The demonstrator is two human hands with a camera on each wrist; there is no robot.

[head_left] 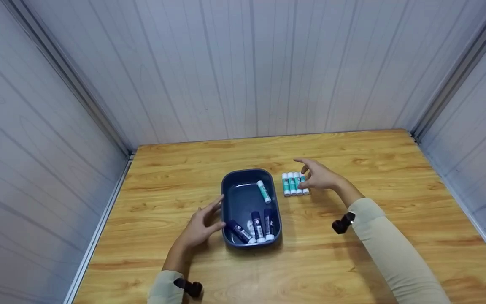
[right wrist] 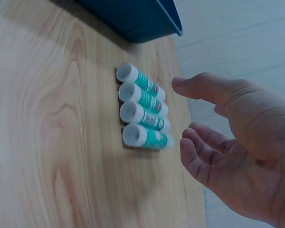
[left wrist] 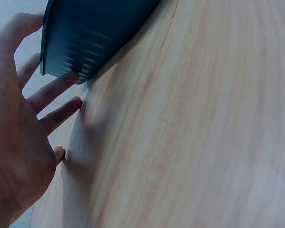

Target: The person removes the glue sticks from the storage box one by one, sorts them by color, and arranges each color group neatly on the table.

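Pale panelled walls are closing in the wooden table on three sides, bare board lying toward six o'clock. The navy bin is sitting centrally, holding one teal stick and dark sticks. The left hand, fingers spread, is touching its nine o'clock wall. At the bin's three o'clock, the right hand, fingers loosely spread, is hovering by four teal glue sticks.

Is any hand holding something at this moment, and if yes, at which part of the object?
Nothing is held. The left hand rests open against the dark blue bin; the right hand hovers open over the green glue sticks.
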